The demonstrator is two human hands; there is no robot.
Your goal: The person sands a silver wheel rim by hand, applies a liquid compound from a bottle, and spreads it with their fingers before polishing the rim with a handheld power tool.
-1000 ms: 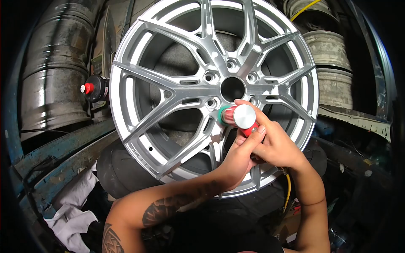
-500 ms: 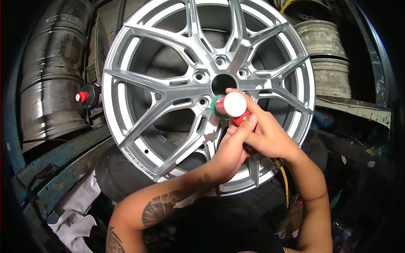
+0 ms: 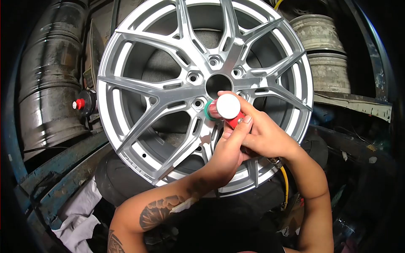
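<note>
A small red air sander (image 3: 228,108) with a pale round top and a green-edged pad sits against the silver alloy wheel (image 3: 177,90), just below the centre bore. My left hand (image 3: 231,149) is closed around the sander's body from below, its thumb on top. My right hand (image 3: 265,135) wraps the same tool from the right, with one finger stretched along its head. The pad's contact face is hidden. On the spoke below the pad there is a brownish patch (image 3: 205,140). A yellow hose (image 3: 285,185) hangs beneath my right wrist.
Under the wheel is a black tyre-like support (image 3: 112,179). A black tool with a red knob (image 3: 78,104) stands at the left. Stacked metal rims (image 3: 50,97) and more rims (image 3: 325,69) flank the wheel. White cloth (image 3: 80,215) lies lower left, beside a blue metal frame (image 3: 55,158).
The view has shifted slightly, so the wheel, sander and hands appear a little further left. Both hands keep hold of the sander, which stays close to the same spot on the wheel.
</note>
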